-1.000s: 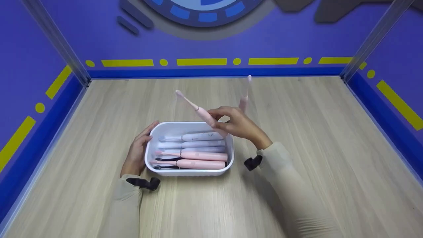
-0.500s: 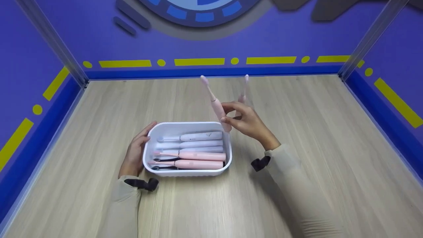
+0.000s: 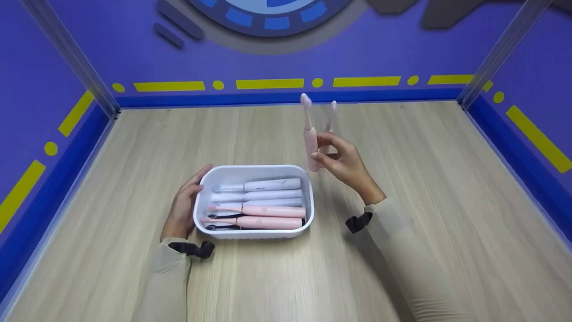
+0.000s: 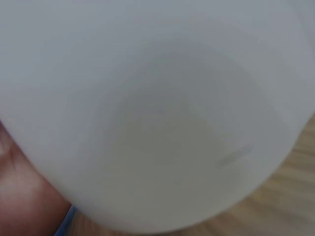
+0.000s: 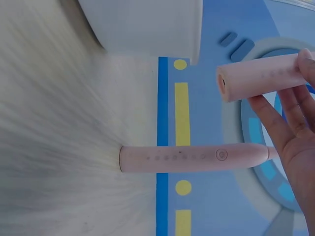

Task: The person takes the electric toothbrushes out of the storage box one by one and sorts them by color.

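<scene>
Just past the far right corner of the white tub (image 3: 254, 234), I have the held pink toothbrush (image 3: 310, 138) in the air, head uppermost, nearly upright, its base clear of the tabletop (image 3: 447, 179). My right hand (image 3: 342, 158) pinches it low on the handle between thumb and fingers, a narrow hold. Close beside it, the second pink toothbrush (image 5: 192, 159) stands on its base, apart from the held one in the right wrist view. Lower left, inside the tub, lie two pink brushes (image 3: 273, 211) nearest me, a pale row (image 3: 272, 195) behind, and black ones (image 3: 219, 227) partly hidden beneath. My left hand (image 3: 183, 203) rests along the tub's left end, fingers fairly straight; I cannot tell how firmly it presses, since the left wrist view is mostly white wall.

The standing brush worries me most: tall on a small foot, it would probably topple at a touch from my knuckles or the other handle. The low pinch might also let the held one pivot, with more length above my fingers than below.

Compared with half a second ago, the held brush has swung from a left lean to near vertical and moved right, its base now off the tub's rim. Tub and left hand look unmoved.
</scene>
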### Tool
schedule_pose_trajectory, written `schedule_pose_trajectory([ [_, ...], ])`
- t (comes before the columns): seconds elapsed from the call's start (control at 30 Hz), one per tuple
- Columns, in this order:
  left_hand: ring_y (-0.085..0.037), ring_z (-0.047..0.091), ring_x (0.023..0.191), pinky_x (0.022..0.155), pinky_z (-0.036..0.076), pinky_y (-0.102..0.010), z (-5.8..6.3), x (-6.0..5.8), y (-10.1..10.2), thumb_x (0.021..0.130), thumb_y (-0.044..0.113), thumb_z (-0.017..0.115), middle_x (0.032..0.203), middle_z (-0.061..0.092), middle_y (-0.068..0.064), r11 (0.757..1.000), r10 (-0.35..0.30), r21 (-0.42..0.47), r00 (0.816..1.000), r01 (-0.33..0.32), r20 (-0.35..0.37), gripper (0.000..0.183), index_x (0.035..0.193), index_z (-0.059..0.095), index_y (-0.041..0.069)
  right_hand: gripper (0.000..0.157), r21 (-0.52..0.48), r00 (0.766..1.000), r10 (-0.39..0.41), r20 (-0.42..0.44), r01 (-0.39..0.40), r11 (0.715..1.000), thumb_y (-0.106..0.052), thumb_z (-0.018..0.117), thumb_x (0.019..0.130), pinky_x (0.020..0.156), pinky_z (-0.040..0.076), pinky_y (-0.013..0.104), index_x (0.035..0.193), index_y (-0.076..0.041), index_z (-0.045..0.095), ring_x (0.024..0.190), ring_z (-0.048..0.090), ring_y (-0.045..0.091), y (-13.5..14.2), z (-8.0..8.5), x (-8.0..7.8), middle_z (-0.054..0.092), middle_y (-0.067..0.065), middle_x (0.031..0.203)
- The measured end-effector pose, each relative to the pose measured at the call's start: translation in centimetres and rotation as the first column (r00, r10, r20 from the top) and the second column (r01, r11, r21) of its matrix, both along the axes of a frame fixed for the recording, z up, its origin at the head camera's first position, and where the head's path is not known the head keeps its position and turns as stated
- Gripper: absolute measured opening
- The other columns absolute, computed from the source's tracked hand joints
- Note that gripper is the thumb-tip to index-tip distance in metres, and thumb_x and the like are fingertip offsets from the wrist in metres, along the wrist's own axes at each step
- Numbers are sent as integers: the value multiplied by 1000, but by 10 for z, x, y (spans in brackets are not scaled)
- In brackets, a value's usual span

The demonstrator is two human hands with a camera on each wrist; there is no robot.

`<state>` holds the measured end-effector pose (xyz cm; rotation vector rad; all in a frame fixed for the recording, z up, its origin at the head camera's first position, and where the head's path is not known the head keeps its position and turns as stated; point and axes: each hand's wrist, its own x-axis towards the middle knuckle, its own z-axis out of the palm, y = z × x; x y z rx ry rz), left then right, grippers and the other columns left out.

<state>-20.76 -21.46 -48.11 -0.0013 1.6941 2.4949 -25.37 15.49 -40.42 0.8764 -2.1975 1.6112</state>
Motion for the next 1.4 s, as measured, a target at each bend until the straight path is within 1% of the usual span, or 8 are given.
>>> schedule_pose_trajectory([
  [0.17,-15,21,147,121,15,-31,0,0,0,93,0,22,160,23,-4,1000,-13,3,1000,13,-6,57,150,28,3,39,-41,998,-55,11,56,998,1,70,82,79,57,24,119,6,60,97,61,12,7,-3,-1,65,19,108],
  [0.33,-14,21,147,121,15,-31,0,0,0,93,0,23,160,24,-3,1000,-12,-14,1000,12,-5,57,150,29,4,40,-44,993,-118,31,119,992,-3,69,84,83,56,23,123,3,59,102,61,11,13,-8,-3,64,15,113],
  [0.53,-14,21,147,121,15,-30,1,0,-1,93,0,23,160,25,-3,1000,-11,-25,1000,11,-1,57,150,29,4,39,-76,985,-161,54,165,983,0,68,85,84,55,21,122,5,58,103,61,12,19,-13,-6,64,16,113],
  [0.73,-13,21,147,121,15,-30,1,1,0,94,1,24,159,25,-3,1000,-1,-31,1000,1,3,57,150,30,4,39,-86,973,-221,60,226,970,-3,67,86,83,55,19,123,5,57,103,60,8,25,-17,-8,63,17,113],
  [0.87,-13,23,146,121,16,-30,1,1,0,93,1,24,159,26,-2,999,7,-40,1000,-6,6,57,149,32,5,39,-115,965,-253,74,260,959,0,66,86,79,54,16,122,8,56,102,59,5,27,-18,-10,62,18,112],
  [1.0,-14,25,145,121,18,-31,1,0,0,93,1,24,159,27,-2,999,5,-42,1000,-5,8,57,149,32,5,38,-157,960,-265,88,276,948,6,65,85,77,54,15,121,12,54,100,59,5,26,-15,-9,62,18,109],
  [1.2,-15,24,146,121,17,-31,1,1,0,93,1,23,159,26,-3,999,-2,-44,1000,2,4,57,150,30,5,37,-156,952,-285,112,300,941,6,65,85,76,53,14,119,15,54,98,59,4,23,-2,2,63,15,106],
  [1.4,-14,24,146,121,17,-31,0,0,0,93,1,24,159,26,-2,999,7,-44,1000,-7,4,57,150,32,5,37,-165,949,-301,97,314,935,6,64,85,81,51,16,119,15,54,100,59,7,25,-5,0,61,23,108],
])
